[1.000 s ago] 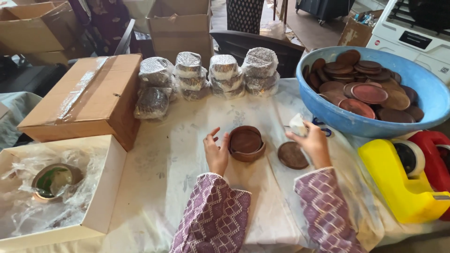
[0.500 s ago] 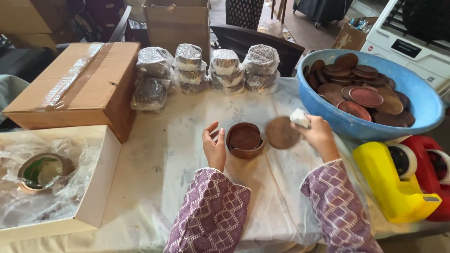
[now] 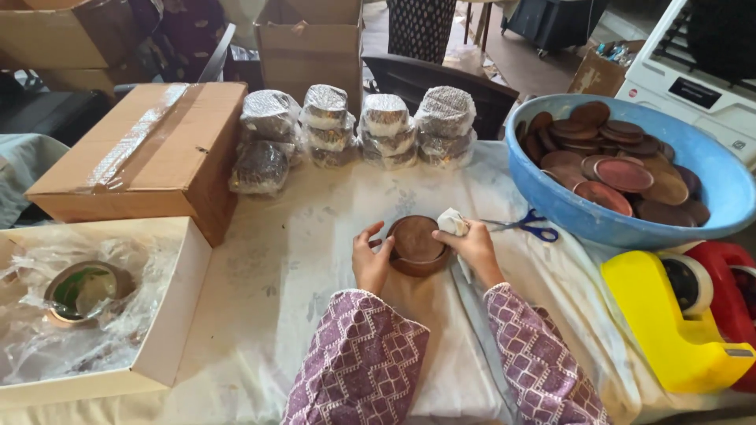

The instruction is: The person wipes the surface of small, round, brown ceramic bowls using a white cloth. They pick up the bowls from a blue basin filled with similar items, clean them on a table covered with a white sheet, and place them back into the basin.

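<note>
Left hand [image 3: 370, 264] cups the left rim of the brown bowl [image 3: 415, 244], fingers curled against its wall, thumb side up near the lip. Right hand [image 3: 475, 248] is closed on a small white cloth [image 3: 452, 222] and presses it at the bowl's right rim; can't tell whether the lid sitting on top is also pinched under those fingers.

Bowl sits on the white table cover [image 3: 299, 260], dead centre between both hands, touching each.

Handling, my read: rigid, looks like dull metal or fired clay, moderately light, thin-walled. Surface matte, so not very slippery, but the flat lid could slide off if tilted. Best hold is the side wall from two opposite points, as now, or palm under the base. Avoid lifting by the lid.

Outward: blue-handled scissors [image 3: 529, 227] just right of the right hand. Blue tub [image 3: 598, 224] of similar brown discs further right. Yellow tape dispenser [image 3: 669, 315] near the right edge. Four foil-wrapped stacks [image 3: 386, 130] behind. Open white box [image 3: 169, 315] to the left.
</note>
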